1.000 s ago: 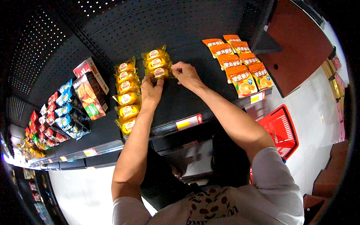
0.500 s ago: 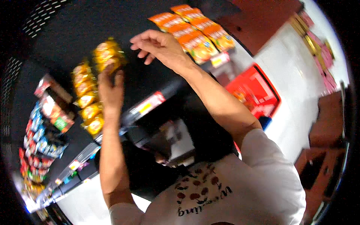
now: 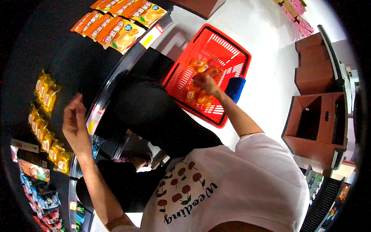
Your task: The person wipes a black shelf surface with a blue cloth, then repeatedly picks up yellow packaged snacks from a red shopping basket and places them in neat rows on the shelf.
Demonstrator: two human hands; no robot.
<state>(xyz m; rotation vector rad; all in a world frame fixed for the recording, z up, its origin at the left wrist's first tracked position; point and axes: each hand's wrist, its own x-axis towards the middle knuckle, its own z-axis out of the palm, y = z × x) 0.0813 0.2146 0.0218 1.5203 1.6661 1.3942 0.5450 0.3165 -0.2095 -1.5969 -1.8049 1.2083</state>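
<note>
My left hand (image 3: 76,123) is raised over the front edge of the black shelf (image 3: 83,65), open and empty, with its fingers loosely bent. Just left of it lie yellow shiny snack packets (image 3: 46,92), two rows of them, one behind the other. My right hand (image 3: 206,84) reaches down into a red plastic basket (image 3: 236,50) on the floor. Its fingers are curled closed among more yellow-orange packets (image 3: 199,65); the fingertips are hidden, so what they grip does not show.
Orange pouches (image 3: 118,33) stand in rows at the far end of the shelf. Boxes and blue and red packs (image 3: 40,193) fill the near left. A price rail (image 3: 106,89) runs along the shelf edge. Brown cabinets (image 3: 317,123) stand to the right, beyond pale floor.
My right hand has gone from above the shelf down into the basket. My left hand has let go of the yellow packets and drawn back toward the shelf edge. The view has swung right.
</note>
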